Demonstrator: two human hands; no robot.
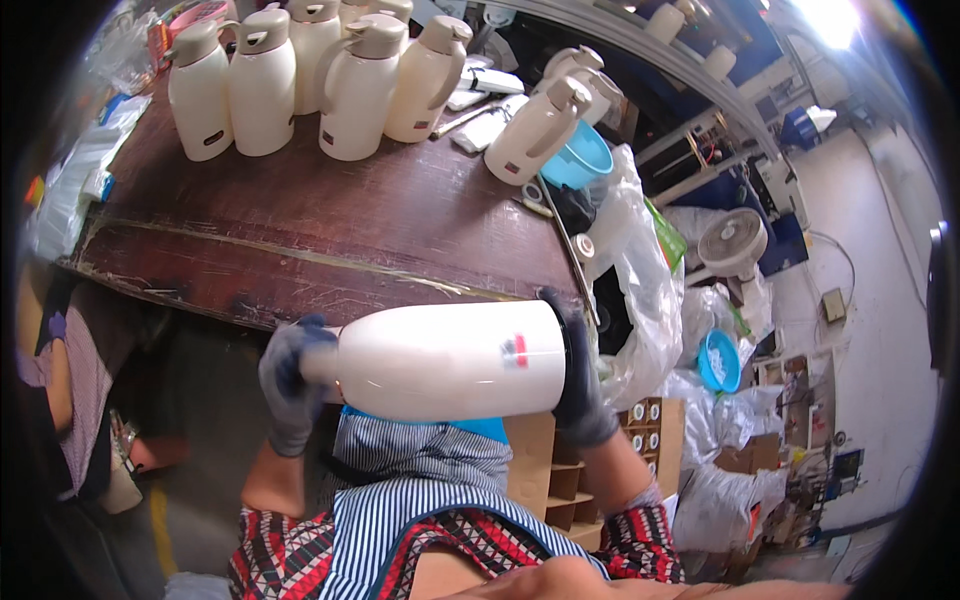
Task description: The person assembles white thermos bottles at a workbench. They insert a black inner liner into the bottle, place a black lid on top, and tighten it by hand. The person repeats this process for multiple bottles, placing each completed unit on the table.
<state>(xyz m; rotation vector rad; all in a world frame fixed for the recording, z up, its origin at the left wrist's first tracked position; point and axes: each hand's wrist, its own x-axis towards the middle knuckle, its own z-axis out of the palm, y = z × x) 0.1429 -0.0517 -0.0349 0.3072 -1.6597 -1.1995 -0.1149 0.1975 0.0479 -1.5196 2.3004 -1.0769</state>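
Observation:
A cream vacuum jug (450, 362) lies sideways in front of me at the near edge of the table, held between my two hands. My left hand (290, 380), in a grey glove, is closed round its narrow top end; that end is smeared by motion. Against its base presses my right hand (582, 390), in a dark glove, with some fingers hidden behind the jug. A small red and dark label (515, 351) shows on the jug's side, near the base.
Several similar jugs (358, 105) stand on the brown table (330, 215) at the back. A blue basin (578, 158) sits at its right edge, near plastic bags (640, 300). A divided cardboard box (570, 490) is low on the right. Another person's arm (60, 375) shows at far left.

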